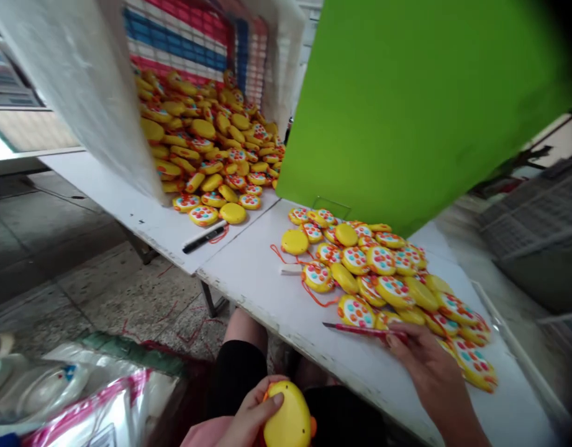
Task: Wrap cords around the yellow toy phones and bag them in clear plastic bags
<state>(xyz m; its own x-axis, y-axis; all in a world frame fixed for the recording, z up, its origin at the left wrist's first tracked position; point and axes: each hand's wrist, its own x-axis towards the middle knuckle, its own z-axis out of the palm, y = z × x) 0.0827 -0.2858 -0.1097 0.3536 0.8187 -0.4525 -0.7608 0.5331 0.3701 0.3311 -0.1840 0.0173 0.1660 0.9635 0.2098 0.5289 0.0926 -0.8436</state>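
Note:
My left hand [258,410] grips a round yellow plastic toy [289,417] above my lap, thumb on its plain yellow back, where small dark holes show. Orange parts stick out at the toy's edge. Over the right side of the white table, my right hand [428,363] closes on a slim red tool [363,330] with a thin dark tip pointing left; its exact kind is unclear. Right beside that hand lies a heap of similar yellow toys [381,261], many showing white faces with coloured dots. An orange cord [319,299] trails from the heap's left side.
A larger mound of yellow toys [215,149] spills from a striped bag [178,37] at the back left. A green panel [407,105] stands behind the near heap. A black marker [204,238] lies on the table [248,273]. Plastic packaging [94,403] sits at lower left.

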